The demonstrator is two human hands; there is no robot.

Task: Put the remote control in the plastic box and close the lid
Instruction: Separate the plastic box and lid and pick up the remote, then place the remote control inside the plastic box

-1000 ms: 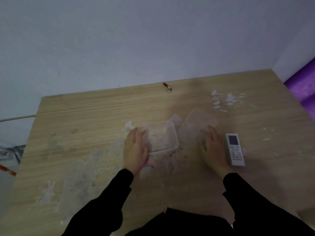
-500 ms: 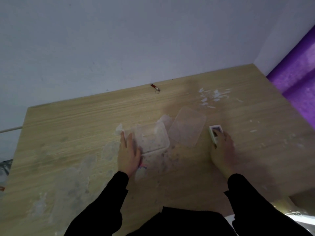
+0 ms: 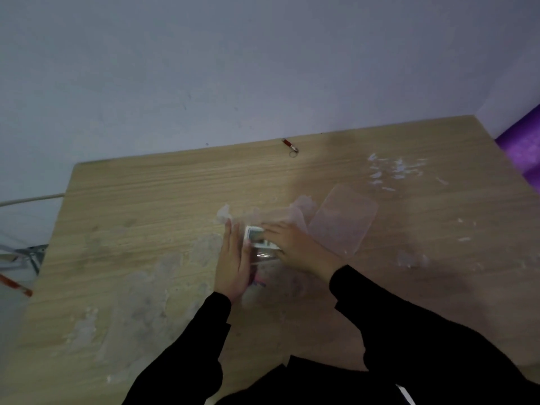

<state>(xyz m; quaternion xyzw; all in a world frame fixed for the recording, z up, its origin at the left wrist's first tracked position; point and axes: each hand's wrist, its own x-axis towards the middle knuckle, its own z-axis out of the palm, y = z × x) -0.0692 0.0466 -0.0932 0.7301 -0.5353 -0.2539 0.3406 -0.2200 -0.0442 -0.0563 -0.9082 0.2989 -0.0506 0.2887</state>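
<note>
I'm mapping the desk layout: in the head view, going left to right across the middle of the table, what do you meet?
left hand → remote control → right hand → clear lid, lying flat on the table

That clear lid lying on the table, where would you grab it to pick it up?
A judgement: take the lid by its near right corner, coming from the right. It lies flat on the table, so fingers must catch a thin edge. Its left edge sits close to the box, where the right hand holds the remote.
</note>
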